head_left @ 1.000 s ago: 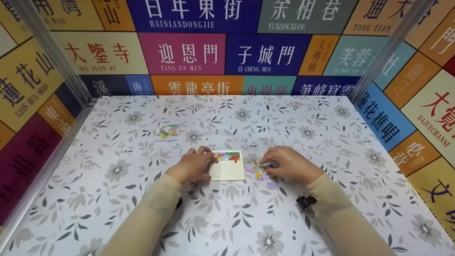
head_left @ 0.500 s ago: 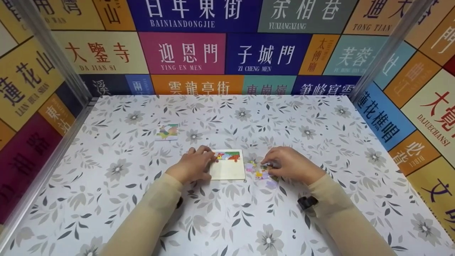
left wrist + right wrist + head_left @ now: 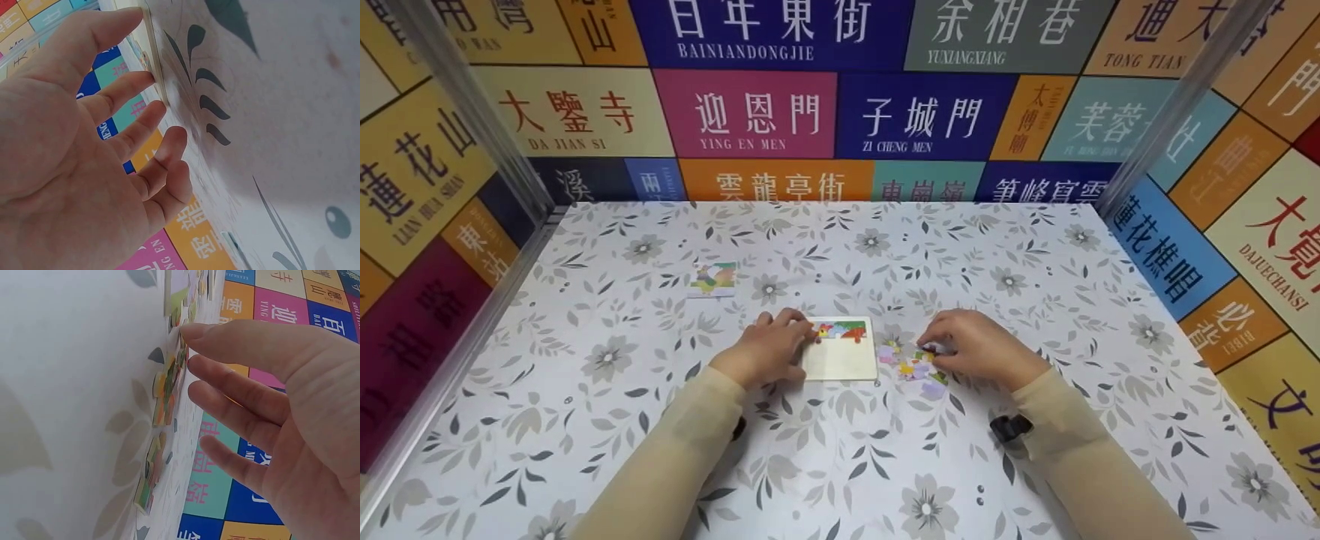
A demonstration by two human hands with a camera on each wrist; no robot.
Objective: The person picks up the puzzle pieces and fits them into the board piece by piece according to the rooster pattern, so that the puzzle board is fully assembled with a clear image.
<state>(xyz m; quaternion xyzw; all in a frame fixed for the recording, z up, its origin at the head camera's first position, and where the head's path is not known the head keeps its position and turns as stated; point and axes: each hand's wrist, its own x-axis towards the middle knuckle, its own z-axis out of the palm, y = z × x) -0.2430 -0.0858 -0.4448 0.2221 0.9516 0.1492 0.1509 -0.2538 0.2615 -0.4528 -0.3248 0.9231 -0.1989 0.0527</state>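
Observation:
A pale puzzle board [image 3: 840, 358] lies flat at the middle of the table, with a row of coloured pieces [image 3: 844, 329] fitted along its far edge. My left hand [image 3: 780, 341] rests at the board's left side. In the left wrist view the left hand [image 3: 129, 112] has straight fingers, and thumb and forefinger touch the board's edge [image 3: 154, 62]. My right hand [image 3: 941, 345] hovers low over a heap of loose puzzle pieces [image 3: 911, 367] right of the board. In the right wrist view the right hand [image 3: 225, 371] has its fingers stretched out, tips touching the loose pieces [image 3: 166, 391].
A small picture card [image 3: 712, 279] lies apart at the far left of the floral tablecloth [image 3: 840, 465]. Walls [image 3: 765, 112] covered in coloured signs close the table in at the back and on both sides, with metal posts [image 3: 472, 112] in the corners.
My right hand has shifted slightly to the right over the loose pieces. The left hand and the board have stayed put.

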